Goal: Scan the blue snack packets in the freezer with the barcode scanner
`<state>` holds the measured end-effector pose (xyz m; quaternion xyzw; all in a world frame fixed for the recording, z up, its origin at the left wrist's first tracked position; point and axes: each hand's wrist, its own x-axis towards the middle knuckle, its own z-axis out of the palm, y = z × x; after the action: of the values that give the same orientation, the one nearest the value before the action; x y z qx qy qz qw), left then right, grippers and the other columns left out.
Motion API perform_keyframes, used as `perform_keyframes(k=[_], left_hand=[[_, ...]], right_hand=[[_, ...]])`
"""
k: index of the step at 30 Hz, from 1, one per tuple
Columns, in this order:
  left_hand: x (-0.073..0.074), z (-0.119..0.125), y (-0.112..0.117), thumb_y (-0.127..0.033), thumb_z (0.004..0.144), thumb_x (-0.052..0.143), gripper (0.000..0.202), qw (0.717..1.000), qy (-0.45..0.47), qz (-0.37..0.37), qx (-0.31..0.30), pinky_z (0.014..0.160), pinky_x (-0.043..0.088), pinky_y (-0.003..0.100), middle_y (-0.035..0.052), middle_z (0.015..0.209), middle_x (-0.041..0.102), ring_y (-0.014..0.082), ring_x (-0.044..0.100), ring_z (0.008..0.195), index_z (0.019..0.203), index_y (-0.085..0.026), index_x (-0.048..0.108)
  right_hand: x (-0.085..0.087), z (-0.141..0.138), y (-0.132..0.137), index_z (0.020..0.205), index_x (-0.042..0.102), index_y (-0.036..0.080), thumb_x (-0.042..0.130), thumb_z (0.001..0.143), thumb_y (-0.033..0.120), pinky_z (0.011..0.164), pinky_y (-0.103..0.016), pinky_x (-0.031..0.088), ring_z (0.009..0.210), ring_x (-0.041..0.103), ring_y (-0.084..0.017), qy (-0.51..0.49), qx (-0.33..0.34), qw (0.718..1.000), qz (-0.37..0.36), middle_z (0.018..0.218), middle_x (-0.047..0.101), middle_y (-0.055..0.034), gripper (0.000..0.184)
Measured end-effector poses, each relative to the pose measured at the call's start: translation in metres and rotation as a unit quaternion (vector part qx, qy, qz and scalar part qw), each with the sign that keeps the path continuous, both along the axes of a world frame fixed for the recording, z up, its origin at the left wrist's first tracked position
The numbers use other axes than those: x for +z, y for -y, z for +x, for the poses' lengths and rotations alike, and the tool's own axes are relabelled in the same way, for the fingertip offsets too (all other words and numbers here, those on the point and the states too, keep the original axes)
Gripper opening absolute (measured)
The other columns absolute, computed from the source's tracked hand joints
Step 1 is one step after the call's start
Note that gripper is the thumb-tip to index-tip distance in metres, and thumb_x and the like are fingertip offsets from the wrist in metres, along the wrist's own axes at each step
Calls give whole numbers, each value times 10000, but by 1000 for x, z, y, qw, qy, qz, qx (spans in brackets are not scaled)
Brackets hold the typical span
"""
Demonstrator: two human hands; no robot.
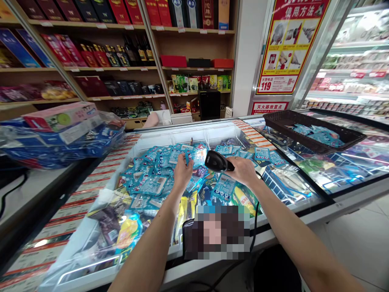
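Note:
My left hand (183, 170) pinches a small blue packet (198, 156) by its left edge, its printed back turned up and lit by a bright patch. In my right hand (244, 170) is a black handheld barcode scanner (218, 161), its head pointing left at the packet from close by. A dark cable (257, 219) runs down from the scanner along the freezer's front. Beneath both hands, many similar blue packets (153, 185) lie heaped over the goods in the open chest freezer (121, 142).
A brown basket (313, 136) holding several blue packets rests at the right on the freezer. Plastic-wrapped packages with a pink box (60, 116) stand at the left. A pixelated screen (217, 235) sits at the front rim. Stocked shelves (115, 67) line the back.

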<state>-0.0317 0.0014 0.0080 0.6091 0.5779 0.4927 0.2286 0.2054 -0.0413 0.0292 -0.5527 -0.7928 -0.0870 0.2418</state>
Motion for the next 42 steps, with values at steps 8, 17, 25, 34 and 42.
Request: perform_keyframes(k=[8, 17, 25, 34, 42], left_hand=[[2, 1, 3, -304, 820, 492, 334, 999, -37, 22, 11, 578, 487, 268, 5, 776, 570, 133, 557, 585, 1131, -192, 451], [18, -10, 8, -365, 864, 437, 431, 975, -176, 101, 95, 687, 464, 320, 65, 885, 612, 201, 599, 714, 1254, -186, 394], [22, -26, 12, -366, 808, 494, 537, 917, -329, 94, 206, 891, 370, 490, 191, 1080, 580, 357, 490, 1081, 1279, -120, 416], [12, -8, 12, -299, 862, 435, 256, 899, -408, 155, -18, 1040, 201, 515, 75, 1204, 572, 280, 455, 1172, 1020, -276, 635], [11, -2, 13, -393, 843, 479, 297, 902, -403, 155, -13, 1050, 167, 523, 95, 1201, 555, 295, 454, 1163, 1064, -254, 621]], right_hand=[[-1, 3, -1, 1111, 601, 239, 573, 773, 406, 683, -265, 396, 873, 616, -204, -12, -12, 1000, 15, 951, 687, -42, 378], [-6, 13, -9, 1035, 631, 226, 563, 772, 411, 640, -257, 377, 824, 611, -207, -18, -113, 992, 43, 872, 681, -60, 329], [-7, 17, -11, 1025, 629, 240, 551, 782, 414, 640, -270, 390, 809, 615, -215, -13, -135, 990, 27, 871, 676, -50, 309], [-6, 19, -11, 1059, 625, 234, 559, 777, 447, 645, -284, 402, 799, 613, -228, -12, -149, 989, 13, 857, 677, -65, 359], [-5, 20, -11, 1066, 620, 247, 569, 775, 441, 650, -283, 403, 822, 617, -228, -18, -148, 989, 10, 873, 674, -56, 354]])
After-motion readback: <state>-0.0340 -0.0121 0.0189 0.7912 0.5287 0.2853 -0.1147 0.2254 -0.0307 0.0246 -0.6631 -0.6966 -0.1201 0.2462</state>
